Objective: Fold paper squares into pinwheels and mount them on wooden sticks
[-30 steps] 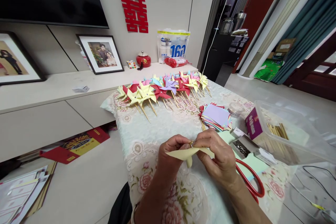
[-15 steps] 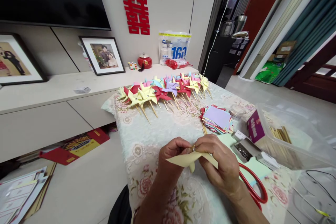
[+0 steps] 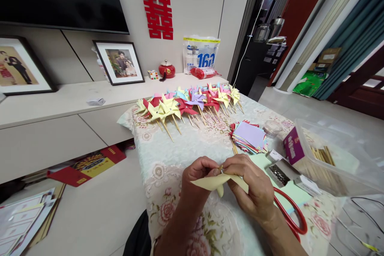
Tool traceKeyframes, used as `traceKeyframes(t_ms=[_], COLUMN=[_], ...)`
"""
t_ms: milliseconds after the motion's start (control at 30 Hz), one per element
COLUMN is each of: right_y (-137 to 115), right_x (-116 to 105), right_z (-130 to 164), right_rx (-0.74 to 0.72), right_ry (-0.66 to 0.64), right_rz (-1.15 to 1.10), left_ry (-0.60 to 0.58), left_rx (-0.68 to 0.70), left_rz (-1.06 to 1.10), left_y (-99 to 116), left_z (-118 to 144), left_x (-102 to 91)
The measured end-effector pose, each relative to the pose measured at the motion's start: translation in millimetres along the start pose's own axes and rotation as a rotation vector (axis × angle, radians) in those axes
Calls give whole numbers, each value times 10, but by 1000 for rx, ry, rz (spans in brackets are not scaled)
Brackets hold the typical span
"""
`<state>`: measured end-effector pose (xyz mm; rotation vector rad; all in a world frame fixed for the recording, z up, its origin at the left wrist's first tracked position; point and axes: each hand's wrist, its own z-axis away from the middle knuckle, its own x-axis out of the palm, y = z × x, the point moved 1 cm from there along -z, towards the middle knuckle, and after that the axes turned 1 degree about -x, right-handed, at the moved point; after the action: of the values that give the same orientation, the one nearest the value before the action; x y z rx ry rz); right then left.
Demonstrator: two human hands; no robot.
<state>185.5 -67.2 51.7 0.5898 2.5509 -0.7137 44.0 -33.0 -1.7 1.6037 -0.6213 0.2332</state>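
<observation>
Above the near part of the table, a pale yellow paper pinwheel [image 3: 208, 183] is held between both hands. My left hand [image 3: 198, 178] is closed, pinching around its middle from the left. From the other side my right hand [image 3: 253, 188] is closed on it too, fingertips meeting the left ones. A bit of tan stick and a small shiny metal piece show between the fingers; the rest is hidden. Red-handled scissors [image 3: 292, 208] lie beside my right wrist. Beyond the hands sits a stack of coloured paper squares [image 3: 249, 135].
Several finished pinwheels [image 3: 186, 106] lie along the table's far edge. On the right are a small open box of metal pins [image 3: 277, 174], a clear plastic bin [image 3: 345, 160] with wooden sticks, and a round clear container [image 3: 272, 127]. A white cabinet [image 3: 120, 94] stands behind.
The view has shifted slightly, so the room and table items sit a little to the right. Both hands keep the same grip on the pinwheel, nearly still.
</observation>
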Motion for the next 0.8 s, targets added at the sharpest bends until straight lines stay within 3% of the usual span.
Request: traceKeyframes(t_ms=[200, 400, 800], right_y=[1, -8, 11], right_x=[-5, -17, -40], right_z=[-6, -13, -13], right_rx=[9, 26, 30], right_ry=[-2, -10, -19], right_rz=[-18, -35, -49], left_ry=[-14, 44, -20], left_rx=[48, 94, 125], left_rz=[-27, -2, -70], left_y=[-22, 3, -19], left_z=[-5, 32, 53], left_x=[-17, 37, -10])
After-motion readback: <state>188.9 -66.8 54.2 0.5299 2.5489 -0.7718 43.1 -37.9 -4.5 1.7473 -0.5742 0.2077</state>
